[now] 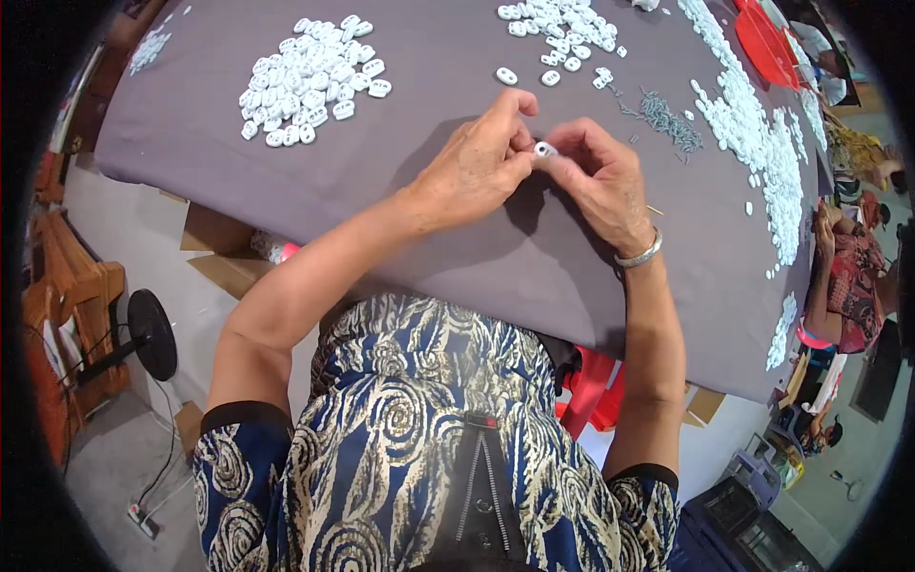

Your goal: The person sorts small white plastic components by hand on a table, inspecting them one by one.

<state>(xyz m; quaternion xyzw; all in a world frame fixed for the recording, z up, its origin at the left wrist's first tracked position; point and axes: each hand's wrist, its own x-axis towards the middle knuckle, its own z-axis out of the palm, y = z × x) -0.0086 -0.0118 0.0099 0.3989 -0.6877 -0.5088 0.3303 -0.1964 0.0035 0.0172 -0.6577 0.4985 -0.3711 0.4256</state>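
Observation:
Between my two hands, above the grey cloth, is a small white oval cord lock (544, 150) with a dark hole in it. My left hand (467, 170) is closed, its thumb and fingertips pinched at the cord lock's left side. From the right, the thumb and curled forefinger of my right hand (607, 181) close on the same piece; a silver bangle circles that wrist. Beyond the right hand lies a loose heap of small grey springs (667, 122). Whether a spring is between my fingertips I cannot make out.
A pile of white cord locks (310, 81) lies at far left, another (572, 29) at the far middle. Many small white parts (753, 124) spread along the right, near a red basin (767, 43). A thin stick (655, 210) lies beside my right wrist. Other people sit at far right.

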